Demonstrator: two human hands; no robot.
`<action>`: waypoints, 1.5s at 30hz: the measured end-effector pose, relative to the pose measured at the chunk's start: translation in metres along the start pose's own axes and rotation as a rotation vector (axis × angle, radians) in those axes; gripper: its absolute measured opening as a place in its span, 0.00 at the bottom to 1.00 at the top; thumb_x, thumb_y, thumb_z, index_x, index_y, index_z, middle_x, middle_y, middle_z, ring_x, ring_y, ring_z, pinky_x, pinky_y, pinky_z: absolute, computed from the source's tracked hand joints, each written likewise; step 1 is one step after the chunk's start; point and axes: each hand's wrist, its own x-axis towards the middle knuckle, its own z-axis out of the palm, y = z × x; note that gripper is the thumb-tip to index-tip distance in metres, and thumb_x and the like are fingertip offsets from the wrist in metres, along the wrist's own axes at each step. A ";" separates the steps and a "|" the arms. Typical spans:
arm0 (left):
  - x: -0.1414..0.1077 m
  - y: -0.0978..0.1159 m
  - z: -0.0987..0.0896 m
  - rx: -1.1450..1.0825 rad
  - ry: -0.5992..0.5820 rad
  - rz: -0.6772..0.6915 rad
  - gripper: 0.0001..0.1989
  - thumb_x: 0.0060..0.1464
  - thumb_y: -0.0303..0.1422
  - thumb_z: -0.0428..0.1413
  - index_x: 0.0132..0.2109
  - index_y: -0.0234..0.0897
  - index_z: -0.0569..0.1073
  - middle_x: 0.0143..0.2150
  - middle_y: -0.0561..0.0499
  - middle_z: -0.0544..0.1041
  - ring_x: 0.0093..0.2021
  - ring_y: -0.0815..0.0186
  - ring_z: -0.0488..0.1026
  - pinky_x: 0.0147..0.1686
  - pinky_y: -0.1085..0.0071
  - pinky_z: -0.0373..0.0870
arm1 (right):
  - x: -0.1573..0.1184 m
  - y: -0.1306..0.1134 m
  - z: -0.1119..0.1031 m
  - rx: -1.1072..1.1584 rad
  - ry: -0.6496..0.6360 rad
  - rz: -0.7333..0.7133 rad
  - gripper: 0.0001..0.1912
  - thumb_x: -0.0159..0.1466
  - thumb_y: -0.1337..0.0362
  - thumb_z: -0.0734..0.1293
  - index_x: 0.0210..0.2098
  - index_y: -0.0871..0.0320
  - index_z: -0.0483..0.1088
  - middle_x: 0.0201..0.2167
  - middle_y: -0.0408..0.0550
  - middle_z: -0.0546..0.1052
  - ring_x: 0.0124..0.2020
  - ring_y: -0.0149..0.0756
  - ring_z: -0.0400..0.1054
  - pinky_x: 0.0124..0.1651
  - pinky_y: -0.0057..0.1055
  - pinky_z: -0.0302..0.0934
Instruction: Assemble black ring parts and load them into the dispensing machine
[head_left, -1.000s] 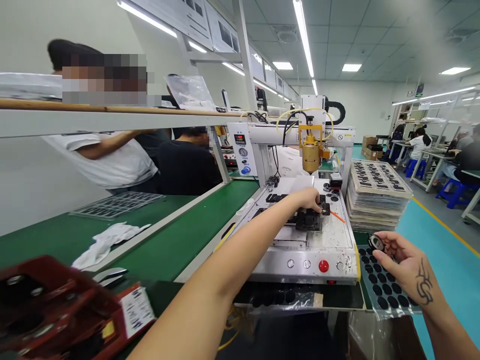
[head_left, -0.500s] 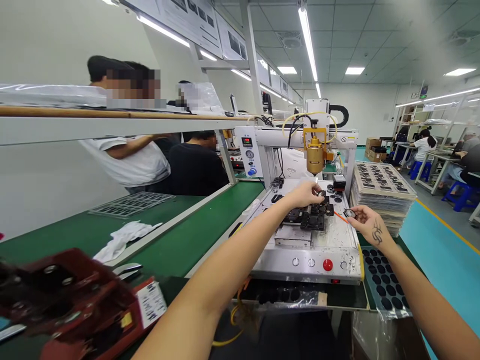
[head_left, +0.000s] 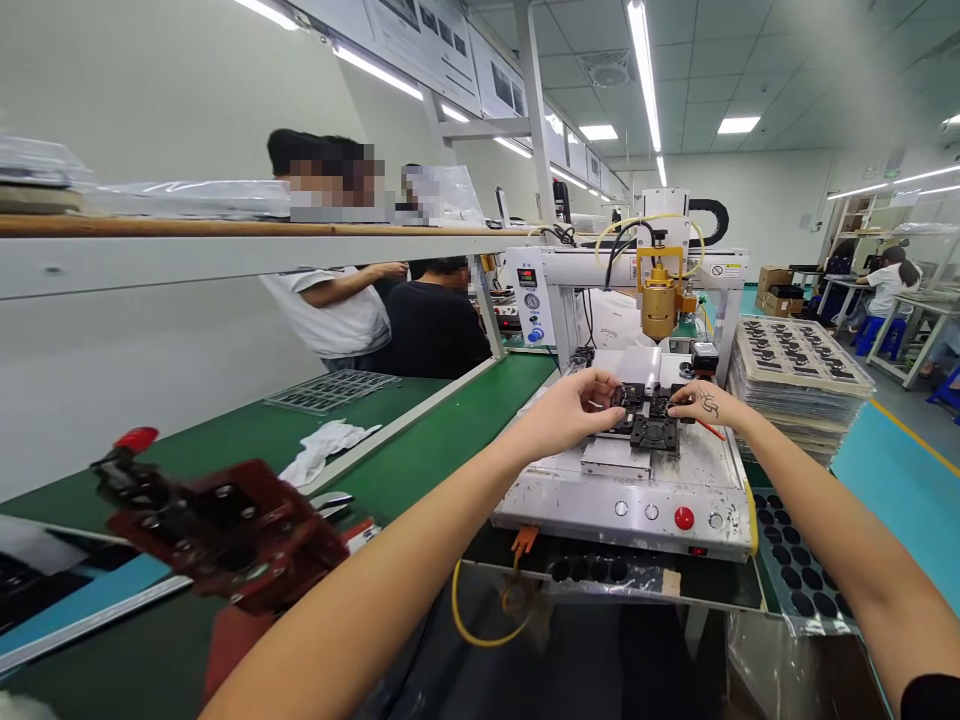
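Okay, so it's mostly scuffed white metal and matte black plastic: the benchtop machine (head_left: 622,515) has a boxy front with round buttons and a smudged, speckled bed, with a smooth brass-coloured cylinder (head_left: 658,308) hanging over the far part. The black fixture (head_left: 655,433) sits on that bed, near side of the cylinder, all blocky and angular, with a squarish frame at its near edge and small recesses further back. Left hand (head_left: 577,410) is half curled at its left side, thumb and fingers slightly apart by a dark bit; can't tell if that's gripped. Right hand (head_left: 701,403) has its fingers bunched together down at the right side, and I can't see whether anything's pinched there. Both hands block part of the fixture, tbh. A thin orange stick (head_left: 711,430) lies just beside it, near the right wrist. Further right there's a tall stack of trays (head_left: 799,380), plus a plastic sheet of black discs (head_left: 799,570) nearer. Over left, a crumpled white cloth (head_left: 330,445) is on the green bench, and the left forearm partly covers a chunky dark-red tool (head_left: 247,530).
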 end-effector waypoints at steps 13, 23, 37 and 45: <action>-0.074 0.011 0.006 0.016 0.071 -0.013 0.18 0.56 0.36 0.64 0.53 0.39 0.74 0.43 0.51 0.75 0.40 0.64 0.73 0.46 0.62 0.74 | -0.008 -0.019 0.004 -0.172 0.187 -0.017 0.09 0.67 0.57 0.75 0.36 0.56 0.83 0.32 0.52 0.82 0.39 0.47 0.77 0.46 0.39 0.69; -0.159 -0.055 0.041 -0.003 0.137 -0.159 0.14 0.58 0.35 0.61 0.51 0.39 0.75 0.43 0.49 0.77 0.42 0.61 0.76 0.46 0.63 0.75 | -0.205 -0.063 0.048 -0.193 0.647 0.045 0.13 0.71 0.50 0.71 0.42 0.54 0.76 0.35 0.48 0.75 0.37 0.44 0.70 0.43 0.40 0.65; -0.181 -0.152 0.115 0.090 -0.342 -0.055 0.19 0.49 0.26 0.68 0.48 0.41 0.76 0.74 0.40 0.71 0.78 0.48 0.62 0.79 0.48 0.49 | -0.245 -0.117 0.159 0.086 0.434 -0.051 0.06 0.77 0.65 0.65 0.45 0.52 0.74 0.41 0.52 0.80 0.43 0.46 0.76 0.47 0.43 0.72; -0.194 -0.144 0.115 0.039 -0.379 -0.036 0.19 0.53 0.28 0.66 0.52 0.42 0.75 0.75 0.41 0.70 0.78 0.52 0.61 0.79 0.49 0.51 | -0.213 -0.103 0.220 0.009 0.172 -0.095 0.10 0.75 0.63 0.67 0.53 0.52 0.78 0.43 0.54 0.80 0.46 0.49 0.76 0.49 0.44 0.74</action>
